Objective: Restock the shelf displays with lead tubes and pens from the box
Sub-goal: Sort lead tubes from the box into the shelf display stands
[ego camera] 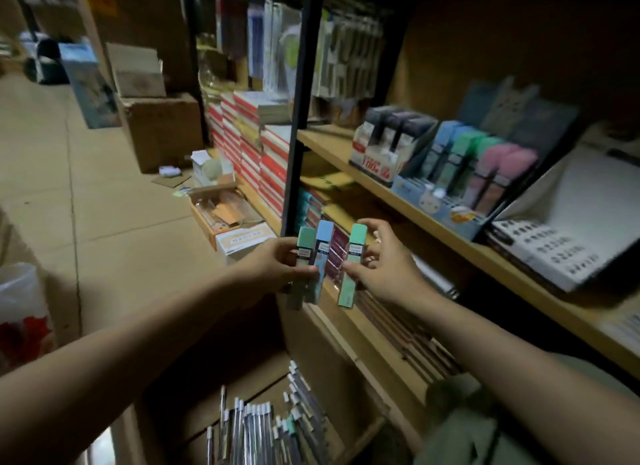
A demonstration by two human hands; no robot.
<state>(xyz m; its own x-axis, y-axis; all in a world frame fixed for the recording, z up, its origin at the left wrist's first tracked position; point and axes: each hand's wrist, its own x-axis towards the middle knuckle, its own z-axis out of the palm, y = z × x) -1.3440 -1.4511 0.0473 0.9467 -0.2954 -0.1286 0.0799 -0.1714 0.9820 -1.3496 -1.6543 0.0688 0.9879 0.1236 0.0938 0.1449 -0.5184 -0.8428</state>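
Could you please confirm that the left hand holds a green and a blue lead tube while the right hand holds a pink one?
Not quite: in the head view the right hand pinches a green rectangular lead tube, not pink. The left hand does hold a green lead tube and a blue lead tube.

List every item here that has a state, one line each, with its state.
left hand: gripping a green and a blue lead tube together
right hand: pinching a green lead tube upright
pastel display: on shelf, tubes standing in its slots
box: open, pens lying inside
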